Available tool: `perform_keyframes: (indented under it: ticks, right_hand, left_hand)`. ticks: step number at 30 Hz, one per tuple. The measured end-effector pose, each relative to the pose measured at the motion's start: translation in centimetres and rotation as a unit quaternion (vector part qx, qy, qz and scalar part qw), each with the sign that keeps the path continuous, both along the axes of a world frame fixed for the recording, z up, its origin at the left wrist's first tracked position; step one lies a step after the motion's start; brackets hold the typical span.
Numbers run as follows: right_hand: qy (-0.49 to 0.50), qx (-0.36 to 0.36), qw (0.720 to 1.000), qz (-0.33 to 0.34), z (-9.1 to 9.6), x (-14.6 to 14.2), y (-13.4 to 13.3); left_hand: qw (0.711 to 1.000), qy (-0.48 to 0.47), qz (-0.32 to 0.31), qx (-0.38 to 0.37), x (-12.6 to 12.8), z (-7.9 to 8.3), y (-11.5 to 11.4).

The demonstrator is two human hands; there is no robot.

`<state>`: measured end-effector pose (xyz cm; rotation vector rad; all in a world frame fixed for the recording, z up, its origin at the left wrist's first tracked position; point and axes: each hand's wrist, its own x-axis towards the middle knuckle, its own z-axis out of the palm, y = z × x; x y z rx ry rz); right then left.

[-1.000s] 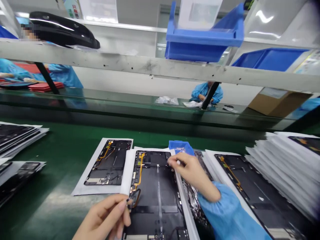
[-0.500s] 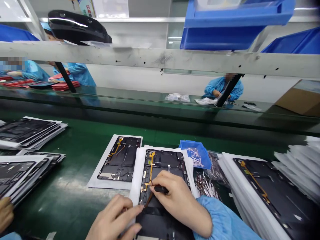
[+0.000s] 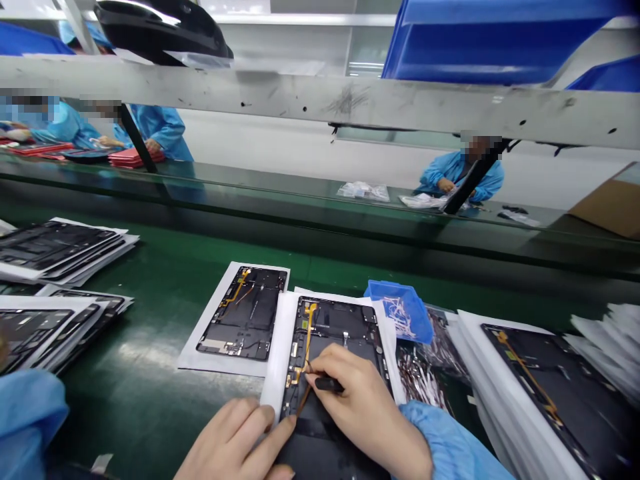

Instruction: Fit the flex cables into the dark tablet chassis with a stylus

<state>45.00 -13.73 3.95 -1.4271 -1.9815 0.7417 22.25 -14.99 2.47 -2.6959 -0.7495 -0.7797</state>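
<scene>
Pressing a flex cable (image 3: 305, 347) on an open tablet chassis (image 3: 334, 333).
Right hand (image 3: 367, 410) pinches a black tool (image 3: 327, 384) at the cable; left hand (image 3: 237, 445), fingers together, steadies the chassis at 7 o'clock, mid-desk (image 3: 150, 373).

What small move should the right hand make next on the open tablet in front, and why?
Probably press the tool tip down on the orange flex cable. The right hand holds a dark tool whose tip sits at the cable's lower end on the tablet, and the left hand steadies the tablet's near left edge. Whether the cable is already seated cannot be told.
</scene>
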Motion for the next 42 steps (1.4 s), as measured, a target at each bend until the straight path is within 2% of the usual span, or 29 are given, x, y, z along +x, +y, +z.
perform_keyframes:
  ticks: [3, 12, 30, 42]
  right_hand:
    - [-0.006, -0.003, 1.0, -0.002, 0.06, 0.02, 0.08]
    - [-0.024, -0.002, 1.0, -0.004, -0.29, 0.02, 0.2]
    - [-0.138, 0.027, 0.99, 0.012, -0.64, -0.04, -0.15]
    - [-0.147, 0.019, 0.989, 0.019, -0.55, 0.0, -0.08]
  left_hand:
    - [1.0, 0.005, 0.006, 0.009, 0.15, 0.01, -0.06]
    - [1.0, -0.012, 0.006, -0.026, 0.59, 0.06, -0.22]
    - [0.997, -0.028, -0.01, -0.075, 0.24, -0.57, -0.47]
    - [0.995, -0.021, -0.017, -0.095, 0.09, -0.67, -0.59]
